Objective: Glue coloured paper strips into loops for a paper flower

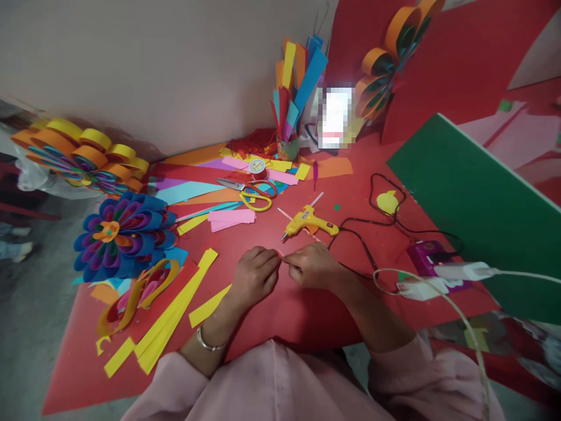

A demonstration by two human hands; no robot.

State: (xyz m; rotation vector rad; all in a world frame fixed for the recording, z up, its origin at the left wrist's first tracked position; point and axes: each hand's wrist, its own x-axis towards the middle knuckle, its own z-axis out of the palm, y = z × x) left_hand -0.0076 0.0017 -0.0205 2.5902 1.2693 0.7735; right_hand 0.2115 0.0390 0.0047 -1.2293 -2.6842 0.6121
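My left hand (pixel 255 275) and my right hand (pixel 312 266) meet over the red sheet (pixel 280 310), fingers pinched together on a small pink paper piece (pixel 280 254) held between them. A silver bangle (pixel 209 342) circles my left wrist. Just beyond the hands lies a yellow glue gun (pixel 310 222) with its black cord (pixel 363 245) running right. Yellow paper strips (pixel 175 310) lie to the left of my left hand.
Yellow and red scissors (pixel 256 196), pink paper (pixel 231 218) and a thread spool (pixel 258 167) lie further back. A cup of paper strips (pixel 289 146) stands by the wall. Paper flowers (pixel 125 234) sit left. A green board (pixel 482 210) and a power strip (pixel 433 257) are right.
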